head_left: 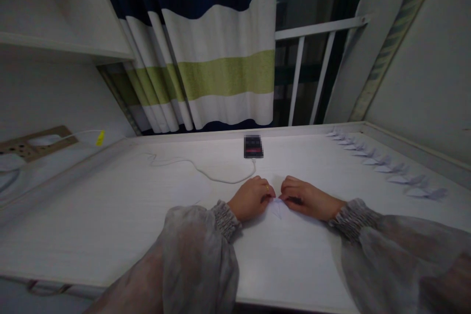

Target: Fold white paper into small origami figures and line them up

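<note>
Between my two hands lies a small piece of folded white paper (277, 209), its pointed lower part resting toward me on the white desk (176, 235). My left hand (252, 198) pinches the paper's upper left edge; a ring shows on one finger. From the other side my right hand (308, 198) pinches its upper right edge, fingers curled. Both fingertips nearly meet at the top of the paper and hide part of it. Along the desk's right side stands a row of several folded white paper figures (382, 161).
A phone-like dark device (253, 146), its screen blurred, lies at the back with a white cable (217, 180) running left. A power strip (40, 143) is on the left wall. Behind the desk hang a striped curtain (224, 59) and a white window rail (320, 28).
</note>
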A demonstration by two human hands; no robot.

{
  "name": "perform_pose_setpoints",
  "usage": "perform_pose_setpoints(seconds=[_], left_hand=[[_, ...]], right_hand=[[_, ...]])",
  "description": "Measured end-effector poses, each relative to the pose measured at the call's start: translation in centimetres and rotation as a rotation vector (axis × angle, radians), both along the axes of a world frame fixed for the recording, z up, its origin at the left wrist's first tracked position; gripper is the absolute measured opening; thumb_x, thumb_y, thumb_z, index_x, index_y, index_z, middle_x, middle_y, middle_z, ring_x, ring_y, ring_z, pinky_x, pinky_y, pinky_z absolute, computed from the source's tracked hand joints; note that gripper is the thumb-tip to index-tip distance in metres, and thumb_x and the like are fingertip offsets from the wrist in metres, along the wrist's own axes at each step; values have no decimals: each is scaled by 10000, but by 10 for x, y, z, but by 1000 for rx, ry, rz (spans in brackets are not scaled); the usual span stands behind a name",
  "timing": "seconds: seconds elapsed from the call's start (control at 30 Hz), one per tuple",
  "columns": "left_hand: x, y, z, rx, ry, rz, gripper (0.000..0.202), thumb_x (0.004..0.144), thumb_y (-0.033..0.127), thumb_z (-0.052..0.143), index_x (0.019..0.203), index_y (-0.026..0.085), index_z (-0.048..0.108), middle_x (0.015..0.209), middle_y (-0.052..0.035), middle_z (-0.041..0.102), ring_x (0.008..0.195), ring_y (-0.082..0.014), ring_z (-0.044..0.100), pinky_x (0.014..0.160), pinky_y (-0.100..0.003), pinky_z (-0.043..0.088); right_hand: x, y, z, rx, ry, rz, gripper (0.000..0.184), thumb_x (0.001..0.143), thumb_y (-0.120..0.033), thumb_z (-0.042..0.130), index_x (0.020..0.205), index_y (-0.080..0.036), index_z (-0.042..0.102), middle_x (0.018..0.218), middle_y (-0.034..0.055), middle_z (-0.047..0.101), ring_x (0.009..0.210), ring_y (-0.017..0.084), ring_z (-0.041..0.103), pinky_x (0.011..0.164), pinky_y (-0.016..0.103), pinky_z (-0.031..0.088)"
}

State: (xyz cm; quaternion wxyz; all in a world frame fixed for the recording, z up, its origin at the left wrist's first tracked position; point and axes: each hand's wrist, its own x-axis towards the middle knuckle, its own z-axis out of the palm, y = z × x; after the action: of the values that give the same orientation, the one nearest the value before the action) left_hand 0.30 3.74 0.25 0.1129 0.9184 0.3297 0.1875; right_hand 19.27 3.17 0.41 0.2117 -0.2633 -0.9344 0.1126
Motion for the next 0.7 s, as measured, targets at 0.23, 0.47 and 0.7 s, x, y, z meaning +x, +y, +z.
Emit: perform_pose_setpoints(seconds=[0.23,0.47,0.7], left_hand=[[-4,0,-2,161,69,-87,248,745,100,448,898,163,633,825,-63,612,783,-162,478,728,-306,371],[-7,0,-2,197,98,-129,227,721,124,475,871,153,643,858,-68,591,776,-158,466,735,-302,373],[-6,-1,0,159,117,-129,234,754,147,434,845,140,649,855,-86,573,782,-162,468,742,-305,383]], right_hand=[[1,-3,2,33,-53,-21,191,755,-90,440,805,-154,613,765,69,527,776,169,467,713,314,433],[2,-4,0,58,-96,-32,191,728,-75,460,797,-131,629,784,87,532,771,176,471,713,318,413],[0,-8,2,117,-191,-75,187,725,-90,456,776,-146,628,800,81,540,769,177,474,706,325,379]])
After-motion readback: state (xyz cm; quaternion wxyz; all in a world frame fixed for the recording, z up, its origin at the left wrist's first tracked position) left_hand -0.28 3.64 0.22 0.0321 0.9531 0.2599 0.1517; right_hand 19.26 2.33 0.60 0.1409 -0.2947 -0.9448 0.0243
